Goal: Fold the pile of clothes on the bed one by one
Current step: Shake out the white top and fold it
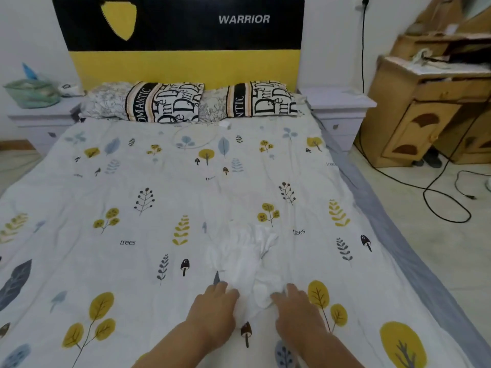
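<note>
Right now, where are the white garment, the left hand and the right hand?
White garment [245, 257]: head view, on its crumpled middle.
Left hand [216, 305]: head view, on its back.
Right hand [297, 305]: head view, on its back.

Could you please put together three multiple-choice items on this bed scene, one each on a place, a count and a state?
1. Where does the white garment lie?
A. on the pillows
B. on the near part of the bedspread, in front of the person
C. on the floor

2. How many lettered pillows lie by the headboard?
A. two
B. three
C. four

3. What are the hands doing?
A. both hang clear of the bed
B. one lifts a pillow
C. the left hand and right hand rest on the garment's near edge

Answers:
1 B, as the white cloth sits low in the view, just past the hands.
2 A, as two black-and-white lettered pillows lie side by side.
3 C, as both hands touch the cloth, one on each side.
</note>
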The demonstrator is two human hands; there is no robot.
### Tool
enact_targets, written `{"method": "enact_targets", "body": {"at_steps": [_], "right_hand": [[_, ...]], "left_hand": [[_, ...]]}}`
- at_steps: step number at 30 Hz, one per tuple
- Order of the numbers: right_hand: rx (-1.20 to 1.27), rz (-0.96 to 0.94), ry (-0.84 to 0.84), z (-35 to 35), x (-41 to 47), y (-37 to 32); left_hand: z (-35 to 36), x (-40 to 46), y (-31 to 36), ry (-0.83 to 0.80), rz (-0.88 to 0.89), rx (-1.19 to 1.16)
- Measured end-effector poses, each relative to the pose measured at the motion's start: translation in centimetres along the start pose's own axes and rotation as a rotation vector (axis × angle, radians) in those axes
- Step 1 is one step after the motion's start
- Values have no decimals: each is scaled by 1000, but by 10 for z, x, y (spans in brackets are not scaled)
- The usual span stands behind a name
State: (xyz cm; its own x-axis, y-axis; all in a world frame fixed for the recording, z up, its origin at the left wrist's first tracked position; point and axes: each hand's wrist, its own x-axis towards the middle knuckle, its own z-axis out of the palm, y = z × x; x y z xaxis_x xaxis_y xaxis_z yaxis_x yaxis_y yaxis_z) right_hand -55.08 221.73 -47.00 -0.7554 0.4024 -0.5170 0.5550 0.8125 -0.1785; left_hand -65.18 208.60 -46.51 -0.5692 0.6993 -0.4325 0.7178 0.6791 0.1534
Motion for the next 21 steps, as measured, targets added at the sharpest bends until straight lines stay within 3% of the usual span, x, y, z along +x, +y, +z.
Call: {"method": "enact_targets", "body": {"at_steps": [3,9,12,15,21], "right_hand": [[-8,2,-14,12,24,-3],[-76,44,-168,42,48,6],[-53,31,-175,45,44,12],[-56,14,-105,40,33,16],[-117,71,-126,7,-1,21]], "left_hand": [[11,27,-2,11,12,60],[35,58,2,-154,51,177],[45,66,2,-139,34,212],[47,67,-2,4,-47,105],[4,45,-14,509,-291,-480]]}}
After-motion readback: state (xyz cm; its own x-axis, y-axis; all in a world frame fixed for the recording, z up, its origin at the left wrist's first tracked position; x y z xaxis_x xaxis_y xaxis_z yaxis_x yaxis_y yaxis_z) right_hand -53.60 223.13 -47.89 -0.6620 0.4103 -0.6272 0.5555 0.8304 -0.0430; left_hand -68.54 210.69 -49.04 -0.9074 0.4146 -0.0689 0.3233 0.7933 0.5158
